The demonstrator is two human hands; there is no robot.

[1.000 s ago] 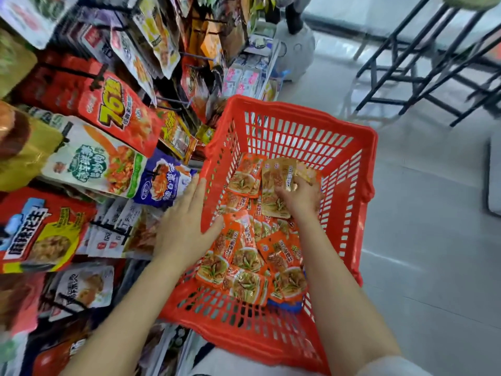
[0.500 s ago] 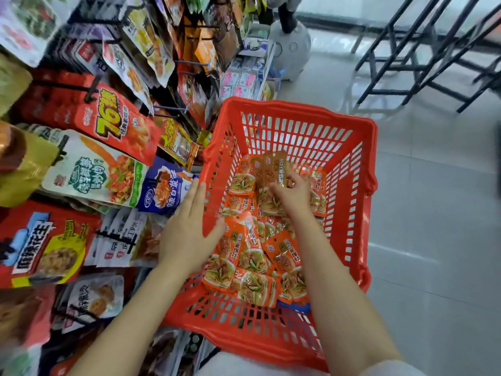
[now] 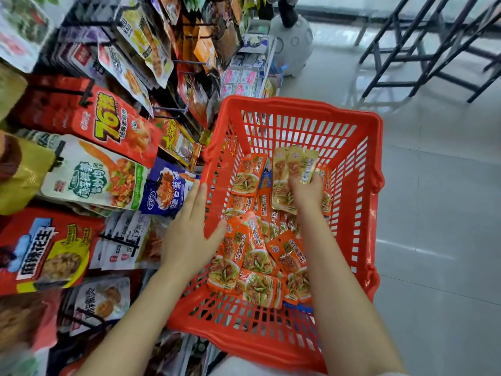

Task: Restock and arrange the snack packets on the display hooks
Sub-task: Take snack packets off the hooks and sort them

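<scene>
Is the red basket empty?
No, the red basket has many orange snack packets in it, and the right hand grips some.

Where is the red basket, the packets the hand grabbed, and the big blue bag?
red basket (image 3: 375, 169): head view, right rim.
held packets (image 3: 294, 165): head view, upper half.
blue bag (image 3: 165, 189): head view, front face.

You see orange snack packets (image 3: 257, 256) heaped flat in the red basket (image 3: 363, 202), two gold-backed packets (image 3: 292, 172) raised at twelve o'clock.

Bare forearms, white sleeve (image 3: 385, 373) edge
</scene>
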